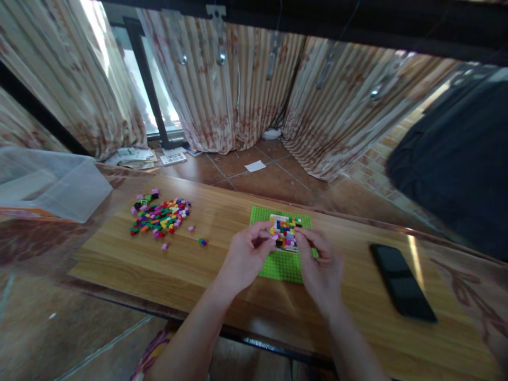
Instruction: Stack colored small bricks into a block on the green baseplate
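A green baseplate [282,264] lies on the wooden table [222,264], with a patch of small coloured bricks [284,230] built on its far half. My left hand [246,256] is at the patch's left edge, fingers pinched on a small pink brick [274,237]. My right hand [319,264] rests on the plate's right side, fingers curled against the patch's lower right corner. A heap of loose coloured bricks [159,216] lies to the left, well clear of both hands.
A black phone [402,281] lies on the table at the right. A translucent plastic bag [47,182] sits at the far left. A few stray bricks [202,242] lie between heap and plate. Curtains and tiled floor are beyond the table.
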{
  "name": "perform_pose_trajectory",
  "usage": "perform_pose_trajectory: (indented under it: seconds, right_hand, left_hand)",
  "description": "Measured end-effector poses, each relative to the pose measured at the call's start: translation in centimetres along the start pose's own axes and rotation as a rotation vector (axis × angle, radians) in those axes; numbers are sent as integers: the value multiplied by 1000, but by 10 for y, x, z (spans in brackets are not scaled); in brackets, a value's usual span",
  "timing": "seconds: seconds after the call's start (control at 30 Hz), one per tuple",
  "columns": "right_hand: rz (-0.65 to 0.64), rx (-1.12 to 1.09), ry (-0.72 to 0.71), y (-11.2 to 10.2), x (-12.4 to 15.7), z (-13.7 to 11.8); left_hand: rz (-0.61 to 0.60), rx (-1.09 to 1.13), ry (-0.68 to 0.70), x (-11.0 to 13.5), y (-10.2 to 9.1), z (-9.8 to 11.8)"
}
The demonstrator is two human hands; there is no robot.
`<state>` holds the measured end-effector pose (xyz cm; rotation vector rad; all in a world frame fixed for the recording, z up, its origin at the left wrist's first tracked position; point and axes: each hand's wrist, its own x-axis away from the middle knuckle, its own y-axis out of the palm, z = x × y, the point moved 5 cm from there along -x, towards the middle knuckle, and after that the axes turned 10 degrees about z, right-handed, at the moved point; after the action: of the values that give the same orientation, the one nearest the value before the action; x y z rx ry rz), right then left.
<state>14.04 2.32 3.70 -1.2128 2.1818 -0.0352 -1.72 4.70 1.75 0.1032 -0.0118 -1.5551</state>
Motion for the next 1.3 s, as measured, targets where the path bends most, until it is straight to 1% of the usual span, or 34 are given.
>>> perform_pose_trajectory:
  seconds: [0.1, 0.17, 0.3, 0.47, 0.63, 0.8, 0.87, 0.93, 1.07, 1.1, 1.17, 1.23, 1.3]
  right_hand:
    - [-166, -127, 82, 10, 2, -7]
    - [-210, -167, 116, 14, 4, -9]
    - [-235, -249, 219, 16, 4, -8]
    - [-268, -323, 340, 16, 3, -5]
    - [-277, -359, 369, 15, 1, -6]
    - [-232, -451, 438, 15, 3, -7]
    - [-207, -454, 430, 13, 2, -6]
    - [-159, -425, 407, 10, -1, -2]
    - [-8, -300, 323, -2, -11, 11]
    - [12, -269, 293, -3, -13, 13]
    - [9, -212, 241, -3, -14, 17]
    - [-39, -139, 208, 0, -13, 19]
    - [-78, -39, 168, 3, -11, 20]
  left_hand:
    - [-47, 85, -20, 2, 4, 4]
    - [-58, 129, -26, 2, 4, 7]
    - [-59, 182, -28, 2, 3, 9]
    - [-76, 195, -2, 3, 4, 10]
    - [-91, 170, 7, 5, 5, 10]
    - [-110, 144, -9, 7, 6, 13]
    - [-114, 134, -19, 7, 6, 13]
    - [-93, 119, -27, 6, 5, 13]
    - [-5, 90, -32, 1, 0, 10]
    - [24, 71, -27, 0, -3, 8]
    - [91, -2, -3, -3, -9, 5]
    - [151, -105, 29, -6, -14, 2]
    - [174, -198, 52, -7, -17, -2]
